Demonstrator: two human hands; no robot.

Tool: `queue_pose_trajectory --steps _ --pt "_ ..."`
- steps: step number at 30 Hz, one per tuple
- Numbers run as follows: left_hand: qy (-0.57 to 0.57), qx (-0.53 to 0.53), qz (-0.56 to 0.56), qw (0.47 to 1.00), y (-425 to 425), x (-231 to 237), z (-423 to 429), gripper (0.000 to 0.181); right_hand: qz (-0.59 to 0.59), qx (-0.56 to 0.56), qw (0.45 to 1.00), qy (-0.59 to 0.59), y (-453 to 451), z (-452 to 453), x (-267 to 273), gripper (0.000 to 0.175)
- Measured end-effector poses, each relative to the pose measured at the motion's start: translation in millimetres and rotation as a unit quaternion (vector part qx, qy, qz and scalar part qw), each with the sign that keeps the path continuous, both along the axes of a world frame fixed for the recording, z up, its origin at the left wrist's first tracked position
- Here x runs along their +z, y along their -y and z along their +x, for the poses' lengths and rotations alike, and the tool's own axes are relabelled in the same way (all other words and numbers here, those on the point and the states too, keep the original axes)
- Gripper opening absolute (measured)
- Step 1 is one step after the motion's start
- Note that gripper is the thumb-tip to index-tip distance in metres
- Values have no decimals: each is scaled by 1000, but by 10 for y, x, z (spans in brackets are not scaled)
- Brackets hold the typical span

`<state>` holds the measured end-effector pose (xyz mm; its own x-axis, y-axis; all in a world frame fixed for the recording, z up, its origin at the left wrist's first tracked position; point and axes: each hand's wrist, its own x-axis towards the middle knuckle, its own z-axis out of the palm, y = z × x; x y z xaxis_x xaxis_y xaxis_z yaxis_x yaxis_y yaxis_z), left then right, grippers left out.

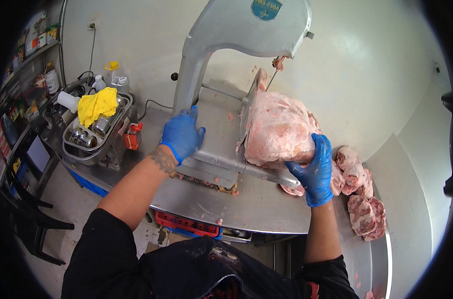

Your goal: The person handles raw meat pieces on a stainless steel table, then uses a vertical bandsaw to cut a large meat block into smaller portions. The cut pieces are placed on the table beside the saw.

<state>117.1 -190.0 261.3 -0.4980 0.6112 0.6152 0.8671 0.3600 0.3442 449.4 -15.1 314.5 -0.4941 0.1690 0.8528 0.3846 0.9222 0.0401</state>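
Observation:
A large pale, fat-covered cut of meat (280,129) rests on the table of a meat bandsaw (249,22), against an upright metal guide plate (249,112). Behind it, the thin saw blade (272,79) runs up to the guard, where meat scraps cling. My right hand (316,172), in a blue glove, grips the near right corner of the cut, thumb and fingers spread around it. Blue-gloved as well, my left hand (185,134) is at the left of the saw table, fingers apart and holding nothing. It looks slightly blurred; whether it touches the metal I cannot tell.
Several cut meat pieces (366,216) lie at the right on the steel worktable (264,209). At the left, a metal pan (97,149) holds jars and a yellow cloth (97,106). A red crate (185,223) sits below the front edge. Shelves (32,56) line the left side.

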Motion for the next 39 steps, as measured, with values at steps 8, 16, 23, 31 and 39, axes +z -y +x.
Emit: queue_pose_trajectory --steps 8,16,23,31,39 --pt "-47 -332 222 915 -247 -200 758 75 -15 -17 1000 3 13 38 -22 92" --pt "-40 -336 242 909 -368 -260 863 76 -16 -28 999 5 -6 69 0 91" --pt "-48 -329 222 917 -361 -227 864 75 5 -23 1000 -2 -27 48 -2 90" --pt "-43 -333 234 913 -286 -198 914 74 11 -30 999 29 2 134 97 84" --pt "1 -343 212 915 -201 -225 1032 70 9 -16 1000 22 75 281 56 84"
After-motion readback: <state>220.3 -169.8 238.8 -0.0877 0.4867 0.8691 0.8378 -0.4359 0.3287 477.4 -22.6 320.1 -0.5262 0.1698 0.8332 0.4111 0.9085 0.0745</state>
